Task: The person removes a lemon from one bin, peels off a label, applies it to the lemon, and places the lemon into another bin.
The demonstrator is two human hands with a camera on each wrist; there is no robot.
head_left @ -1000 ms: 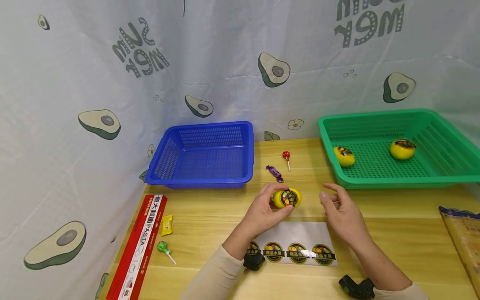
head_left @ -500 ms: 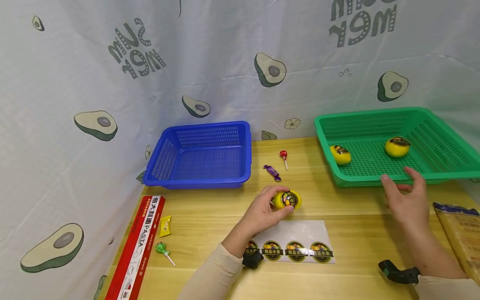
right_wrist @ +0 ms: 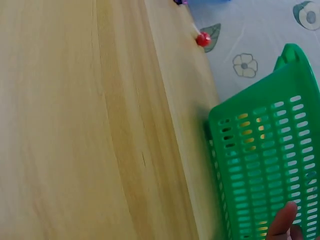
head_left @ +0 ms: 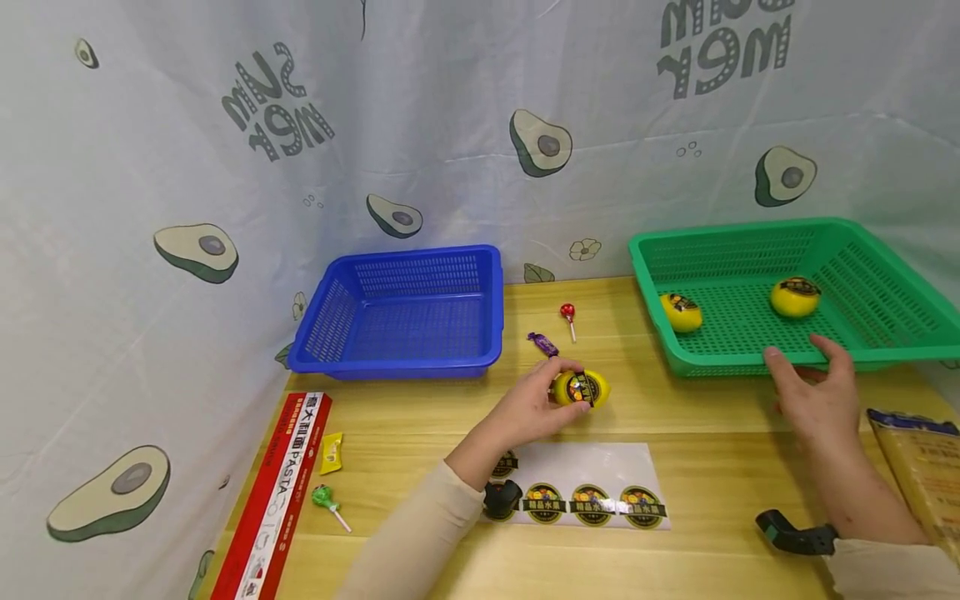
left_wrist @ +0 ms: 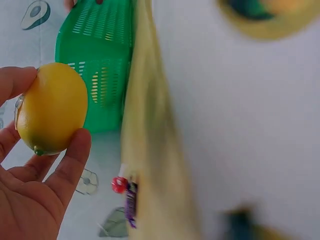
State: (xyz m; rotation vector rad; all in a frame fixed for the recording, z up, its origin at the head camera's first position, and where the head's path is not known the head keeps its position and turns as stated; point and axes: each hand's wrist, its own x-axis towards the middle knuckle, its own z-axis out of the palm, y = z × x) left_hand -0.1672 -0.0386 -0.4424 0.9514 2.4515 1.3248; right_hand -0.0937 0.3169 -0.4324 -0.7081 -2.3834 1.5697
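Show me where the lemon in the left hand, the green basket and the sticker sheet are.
lemon [head_left: 582, 388], head view, on its round black label.
green basket [head_left: 738, 364], head view, on its front rim.
sticker sheet [head_left: 600, 463], head view, on the bare part above the stickers.

- The pale wooden desk is showing a smooth, faintly satin grain.
- The green perforated plastic basket and the blue perforated plastic basket are looking hard and slightly glossy.
- The smooth yellow lemon in the left hand is gleaming, waxy, with a glossy round label.
- The glossy sticker sheet is reflecting light.
- The avocado-print cloth backdrop is hanging matt, softly creased.
- The red cardboard pasta box is looking semi-glossy.
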